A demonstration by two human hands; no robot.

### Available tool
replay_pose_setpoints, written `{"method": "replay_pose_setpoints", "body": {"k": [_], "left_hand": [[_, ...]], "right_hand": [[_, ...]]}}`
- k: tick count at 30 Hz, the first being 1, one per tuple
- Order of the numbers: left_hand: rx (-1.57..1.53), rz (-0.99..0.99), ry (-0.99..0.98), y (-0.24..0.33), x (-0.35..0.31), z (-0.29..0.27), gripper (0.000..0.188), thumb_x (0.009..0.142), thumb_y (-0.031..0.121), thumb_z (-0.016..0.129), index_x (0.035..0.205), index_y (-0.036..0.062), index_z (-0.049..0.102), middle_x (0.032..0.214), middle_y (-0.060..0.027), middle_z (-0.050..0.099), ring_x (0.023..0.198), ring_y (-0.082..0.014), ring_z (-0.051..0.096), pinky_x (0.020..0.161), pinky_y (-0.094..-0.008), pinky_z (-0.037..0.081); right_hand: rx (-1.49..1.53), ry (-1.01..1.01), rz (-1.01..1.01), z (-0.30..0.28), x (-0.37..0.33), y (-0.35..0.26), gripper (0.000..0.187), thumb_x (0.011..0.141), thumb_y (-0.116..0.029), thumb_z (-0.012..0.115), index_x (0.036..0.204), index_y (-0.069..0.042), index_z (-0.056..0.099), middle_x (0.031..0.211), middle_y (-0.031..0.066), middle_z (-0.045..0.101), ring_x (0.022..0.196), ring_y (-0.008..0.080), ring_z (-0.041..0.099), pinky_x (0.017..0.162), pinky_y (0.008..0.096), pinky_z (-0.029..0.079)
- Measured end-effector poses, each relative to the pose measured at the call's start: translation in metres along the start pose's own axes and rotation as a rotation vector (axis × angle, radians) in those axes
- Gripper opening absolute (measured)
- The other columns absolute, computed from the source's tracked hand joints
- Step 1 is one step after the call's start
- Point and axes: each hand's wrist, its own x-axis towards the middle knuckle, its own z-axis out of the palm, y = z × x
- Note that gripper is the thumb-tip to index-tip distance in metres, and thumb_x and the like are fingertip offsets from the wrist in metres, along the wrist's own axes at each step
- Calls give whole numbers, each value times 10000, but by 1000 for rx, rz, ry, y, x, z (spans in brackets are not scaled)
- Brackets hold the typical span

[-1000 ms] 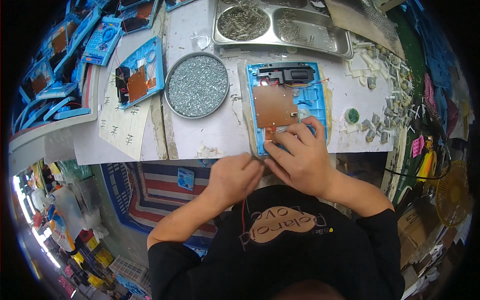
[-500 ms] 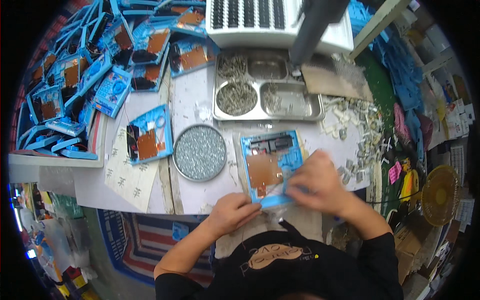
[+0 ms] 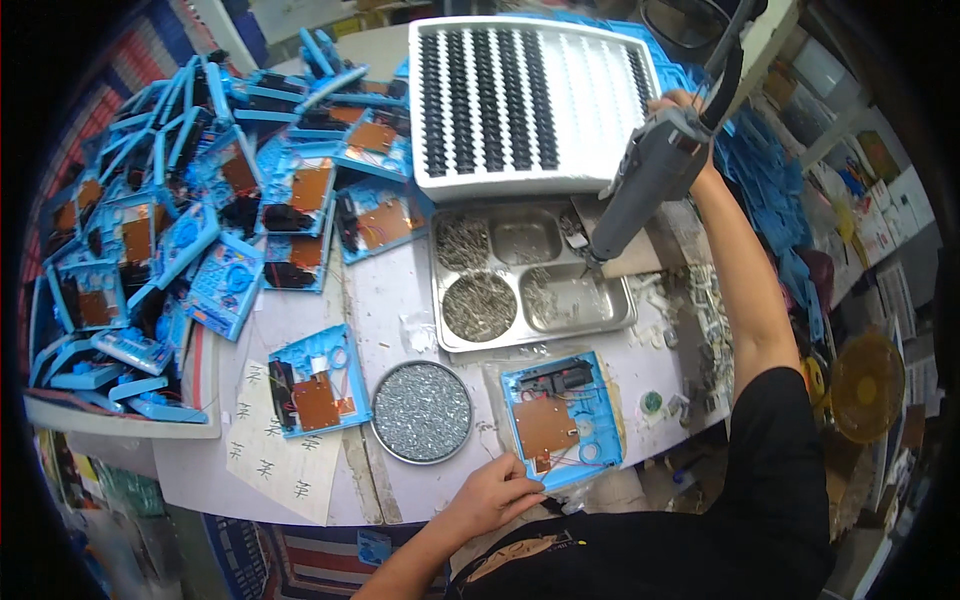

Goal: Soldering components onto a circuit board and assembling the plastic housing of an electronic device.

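An open blue plastic case (image 3: 597, 405) lies on the table in front of me, with a brown circuit board (image 3: 545, 428), a black part along its top and thin wires inside. My left hand (image 3: 495, 497) grips its lower left corner, fingers pressed together. My right hand (image 3: 682, 103) is stretched far forward to the right edge of a white foam tray (image 3: 590, 182), which holds rows of small black parts (image 3: 487, 100). A grey electric screwdriver (image 3: 650, 180) hangs in front of that hand and hides most of its fingers.
A steel compartment tray (image 3: 540, 340) holds screws and small metal parts. Left of the case stand a round dish of silvery pieces (image 3: 422, 412) and another blue case (image 3: 350, 400). Many blue cases (image 3: 225, 285) are heaped at left. Small white parts (image 3: 655, 300) litter the right side.
My right hand has left the case and reached forward to the foam tray's right edge. The left hand stays at the case corner. The whole view has tilted up.
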Motion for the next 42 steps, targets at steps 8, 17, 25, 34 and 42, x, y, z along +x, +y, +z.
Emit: {"method": "replay_pose_setpoints", "body": {"k": [8, 17, 25, 34, 42], "left_hand": [[-2, -61, 80, -2, 8, 4, 172, 808, 145, 832, 957, 94, 764, 897, -69, 554, 816, -220, 591, 693, -325, 496], [114, -70, 136, 1, 9, 22, 187, 745, 122, 867, 900, 94, 766, 842, -47, 498, 783, -211, 537, 662, -320, 457], [110, -150, 148, 10, 10, 24, 227, 727, 100, 870, 923, 73, 758, 863, -45, 471, 784, -197, 513, 662, -311, 441], [122, -107, 180, 3, 7, 27, 238, 714, 94, 880, 919, 69, 763, 867, -32, 442, 765, -173, 480, 625, -288, 405], [203, -102, 111, 13, 11, 18, 260, 702, 85, 881, 931, 77, 759, 847, -50, 489, 738, -201, 521, 617, -310, 434]], "right_hand": [[202, -149, 21, -8, 22, 4, 108, 828, -43, 708, 933, -58, 688, 1049, 103, 664, 1051, 324, 594, 851, 413, 526], [1393, -470, 568, -187, -91, -106, 170, 921, -63, 724, 1079, -6, 696, 1017, 57, 732, 946, 131, 687, 884, 275, 528], [1234, -742, 315, -242, -197, -211, 184, 782, -77, 777, 960, -84, 732, 871, 43, 685, 948, 257, 599, 817, 362, 505], [1047, -610, -43, -229, -198, -222, 256, 700, -135, 817, 925, -106, 698, 1002, 15, 664, 1001, 276, 587, 830, 397, 497], [1093, -636, -128, -224, -191, -219, 262, 703, -147, 826, 938, -98, 721, 997, 27, 677, 1021, 277, 598, 861, 417, 488]]}}
